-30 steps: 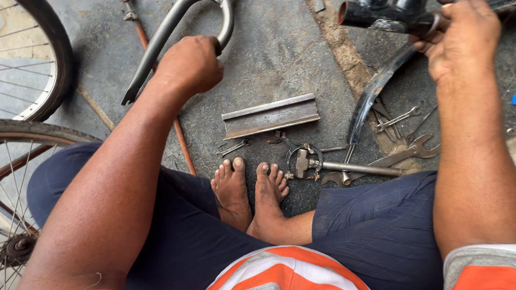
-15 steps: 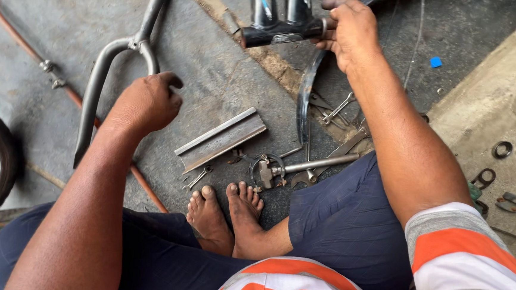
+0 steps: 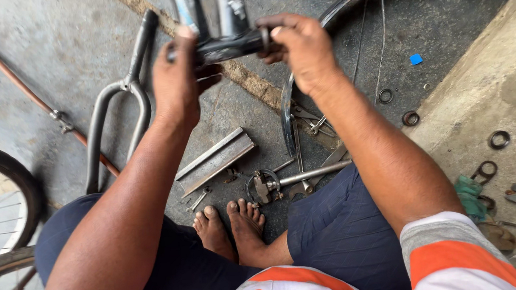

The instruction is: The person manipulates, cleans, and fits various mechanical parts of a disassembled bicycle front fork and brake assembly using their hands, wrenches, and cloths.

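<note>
The black bicycle frame tube (image 3: 228, 45), above the grey fork (image 3: 118, 106), looks rigid, heavy metal, best taken at both ends, where the left hand (image 3: 176, 84) and right hand (image 3: 300, 50) wrap fingers closed around it.

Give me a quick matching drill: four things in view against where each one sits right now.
1. black bike-frame tube
2. fork
3. angle bar
4. blue scrap

a. floor, upper right, by a small ring
b. gripped by left hand and right hand
c. floor, ahead of the bare feet
d. floor, left of the left forearm

Pairs: 1-b, 2-d, 3-c, 4-a
</note>
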